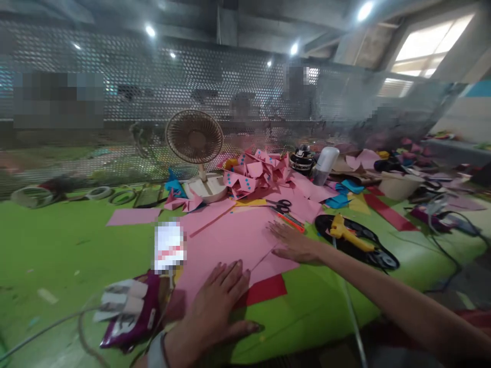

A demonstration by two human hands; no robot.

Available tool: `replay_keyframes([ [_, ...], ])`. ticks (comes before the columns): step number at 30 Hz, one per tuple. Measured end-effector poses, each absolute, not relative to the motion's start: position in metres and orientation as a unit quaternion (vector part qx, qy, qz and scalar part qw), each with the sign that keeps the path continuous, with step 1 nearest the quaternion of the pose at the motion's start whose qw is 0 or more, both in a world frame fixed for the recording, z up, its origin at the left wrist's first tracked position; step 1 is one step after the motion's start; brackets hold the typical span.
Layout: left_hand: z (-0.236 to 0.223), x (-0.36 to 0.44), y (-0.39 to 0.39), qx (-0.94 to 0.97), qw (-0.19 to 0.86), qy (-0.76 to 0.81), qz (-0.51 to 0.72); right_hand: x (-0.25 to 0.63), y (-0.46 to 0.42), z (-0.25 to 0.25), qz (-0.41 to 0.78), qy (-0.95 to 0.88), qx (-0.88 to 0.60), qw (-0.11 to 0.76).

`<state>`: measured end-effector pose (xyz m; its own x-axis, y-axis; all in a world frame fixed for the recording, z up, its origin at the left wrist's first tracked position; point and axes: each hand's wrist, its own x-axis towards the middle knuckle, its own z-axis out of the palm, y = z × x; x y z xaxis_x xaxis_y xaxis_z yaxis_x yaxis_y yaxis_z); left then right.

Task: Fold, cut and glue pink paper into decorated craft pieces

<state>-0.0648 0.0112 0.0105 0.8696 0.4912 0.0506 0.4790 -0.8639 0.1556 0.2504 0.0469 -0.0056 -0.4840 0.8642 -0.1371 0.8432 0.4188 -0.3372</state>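
Observation:
A large pink paper sheet (pixel 218 235) lies flat on the green table, with other pink pieces overlapping it. My left hand (pixel 218 299) rests palm down on its near edge, fingers stretched out and thumb apart. On the right side of the pink paper, my right hand (pixel 293 243) also lies flat, holding nothing. A red paper piece (pixel 268 290) shows from under the pink paper between my hands. Just beyond my right hand are scissors (pixel 282 205) and an orange cutter (pixel 293 223). To its right, a yellow glue gun (pixel 351 234) sits on a black pad (pixel 378 250).
A small fan (pixel 195 137) stands behind the paper, beside a heap of folded pink paper shapes (pixel 257 174). A purple pouch (pixel 134 317) with cables is at the front left. Tape rolls (pixel 98 192) lie at the back left. A perforated metal screen (pixel 153 102) borders the table.

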Motion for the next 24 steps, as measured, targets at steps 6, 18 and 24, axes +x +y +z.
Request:
replay_keyframes([
  [6,0.03,-0.074,-0.002,0.957,0.131,0.26,0.0,0.249,0.045,-0.015,0.154,-0.836,-0.526,0.027],
  [18,0.026,-0.128,-0.031,0.946,0.155,0.283,-0.011,0.246,0.045,-0.02,0.117,-0.835,-0.537,0.013],
  [24,0.022,-0.14,-0.028,0.95,0.148,0.275,-0.022,0.249,0.05,-0.026,0.102,-0.844,-0.527,0.026],
])
